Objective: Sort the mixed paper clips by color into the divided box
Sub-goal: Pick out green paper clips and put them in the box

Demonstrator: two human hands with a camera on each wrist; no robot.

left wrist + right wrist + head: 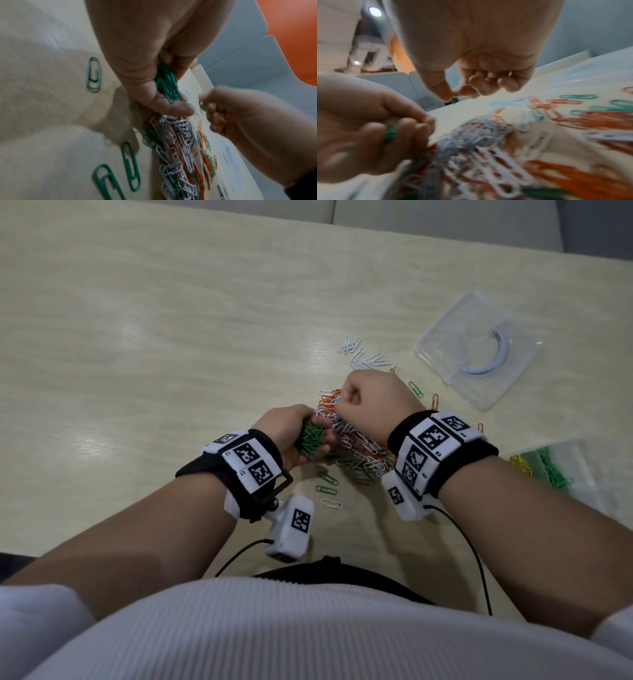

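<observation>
Nearby, divided box (582, 470) holds yellow clips (519, 463) (green clips (555, 470) alongside).

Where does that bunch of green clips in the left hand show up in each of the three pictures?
Head: bunch of green clips left of centre, gripped by the left hand.
Left wrist: upper middle, sticking out of the fist.
Right wrist: lower left, a green sliver between the fingers.
Shared landmark: the mixed pile beside it.
</observation>
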